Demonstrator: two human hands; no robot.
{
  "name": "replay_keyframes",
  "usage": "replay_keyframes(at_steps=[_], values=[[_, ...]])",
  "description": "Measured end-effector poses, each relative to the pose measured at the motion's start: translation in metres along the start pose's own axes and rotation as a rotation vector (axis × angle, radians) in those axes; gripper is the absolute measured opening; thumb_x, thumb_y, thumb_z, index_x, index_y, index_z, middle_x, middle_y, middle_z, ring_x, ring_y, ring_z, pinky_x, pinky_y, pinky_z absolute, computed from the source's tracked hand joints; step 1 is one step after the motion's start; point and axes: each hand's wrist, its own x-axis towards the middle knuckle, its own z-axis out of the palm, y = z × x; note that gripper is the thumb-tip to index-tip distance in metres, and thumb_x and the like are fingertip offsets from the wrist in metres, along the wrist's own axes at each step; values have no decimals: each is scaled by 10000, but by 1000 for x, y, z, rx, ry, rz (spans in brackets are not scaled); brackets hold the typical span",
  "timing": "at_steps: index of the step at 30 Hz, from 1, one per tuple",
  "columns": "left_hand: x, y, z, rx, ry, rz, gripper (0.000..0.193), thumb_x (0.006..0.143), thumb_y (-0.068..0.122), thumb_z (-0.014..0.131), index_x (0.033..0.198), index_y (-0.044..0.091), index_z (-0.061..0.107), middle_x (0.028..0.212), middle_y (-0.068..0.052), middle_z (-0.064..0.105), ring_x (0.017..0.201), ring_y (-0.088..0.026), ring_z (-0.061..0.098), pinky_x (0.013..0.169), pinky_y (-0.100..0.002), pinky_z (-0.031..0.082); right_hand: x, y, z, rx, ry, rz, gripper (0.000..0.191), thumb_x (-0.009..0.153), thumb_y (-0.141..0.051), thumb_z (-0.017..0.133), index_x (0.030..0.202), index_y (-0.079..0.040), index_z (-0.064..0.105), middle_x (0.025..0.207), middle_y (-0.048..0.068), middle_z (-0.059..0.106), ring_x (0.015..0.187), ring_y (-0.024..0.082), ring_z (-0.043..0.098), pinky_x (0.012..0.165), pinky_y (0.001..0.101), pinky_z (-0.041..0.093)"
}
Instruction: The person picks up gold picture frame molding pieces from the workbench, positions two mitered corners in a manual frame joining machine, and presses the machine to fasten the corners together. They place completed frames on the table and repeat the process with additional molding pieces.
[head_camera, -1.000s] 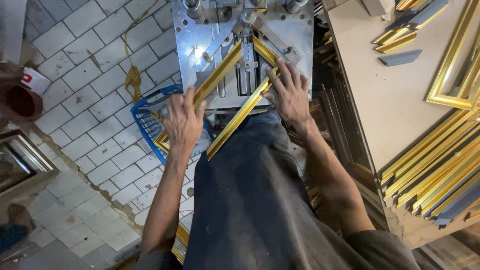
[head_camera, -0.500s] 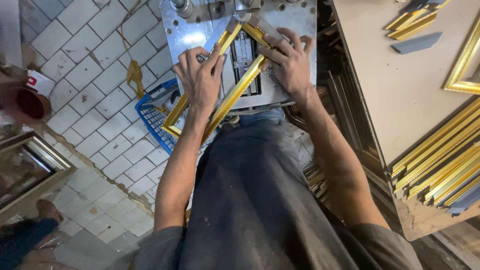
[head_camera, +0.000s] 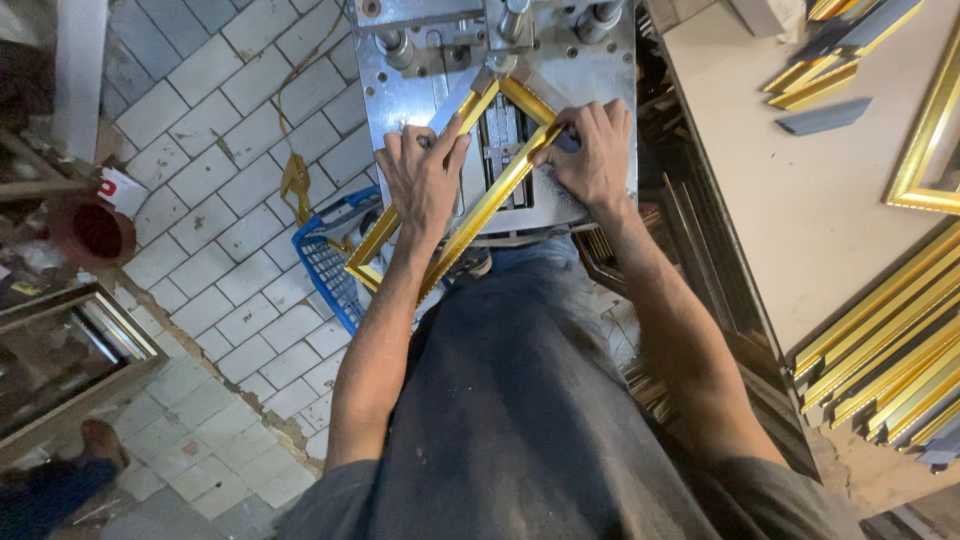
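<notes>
Both hands have slid up the gold frame (head_camera: 470, 215): left hand (head_camera: 425, 180) and right hand (head_camera: 592, 150) now press spread-fingered beside its corner on the machine's metal table (head_camera: 590, 75).

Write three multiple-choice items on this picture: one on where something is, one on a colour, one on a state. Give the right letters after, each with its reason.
1. Where does the blue basket sit?
A. on the metal machine
B. on the tiled floor, left of the machine
C. on the beige table

2. What colour is the frame under the hands?
A. gold
B. black
C. red

3. How do the left hand and right hand stand?
A. both lifted clear of the frame
B. one holding a hammer
C. both pressed flat on the frame, fingers spread

Answers: B, the basket rests on the white tiles beside the machine; A, its strips shine gold; C, each palm lies on a frame side atop the machine's plate.
</notes>
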Motion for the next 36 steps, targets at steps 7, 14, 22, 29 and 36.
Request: replay_keyframes(at_steps=[7, 14, 22, 29, 36], values=[[-3, 3, -1, 6, -5, -29, 360, 962, 433, 785, 1303, 328, 733, 969, 24, 502, 952, -227, 445, 816, -444, 363, -1, -4, -5, -87, 35, -58, 398, 804, -388, 919, 1172, -258, 841, 1018, -25, 595, 999, 241, 464, 913, 391, 385], [-4, 2, 3, 32, 8, -21, 292, 992, 422, 766, 1268, 329, 751, 967, 26, 489, 952, -217, 440, 815, -436, 361, 1, -2, 0, -151, 52, -56, 376, 776, -415, 913, 1126, -297, 845, 983, -36, 592, 962, 235, 458, 865, 399, 385], [-1, 0, 1, 15, 23, -8, 300, 980, 429, 783, 1257, 317, 759, 940, 26, 485, 926, -218, 432, 794, -429, 356, 2, -4, -2, -122, 30, -35, 359, 791, -375, 919, 1133, -293, 843, 963, -32, 580, 960, 240, 459, 875, 399, 376], [-1, -3, 4, 33, 31, 7, 339, 978, 419, 787, 1299, 333, 719, 939, 33, 493, 909, -208, 436, 783, -431, 354, 1, -2, -2, -147, -29, -48, 427, 821, -467, 855, 1210, -289, 840, 1000, -9, 560, 955, 244, 414, 883, 415, 370], [-6, -5, 9, 83, 49, 31, 354, 1010, 446, 754, 1341, 335, 697, 950, 31, 488, 921, -209, 435, 785, -424, 354, -7, 5, 2, -152, -57, -68, 338, 903, -477, 832, 1199, -313, 840, 1039, -23, 549, 1012, 233, 421, 889, 394, 367]])
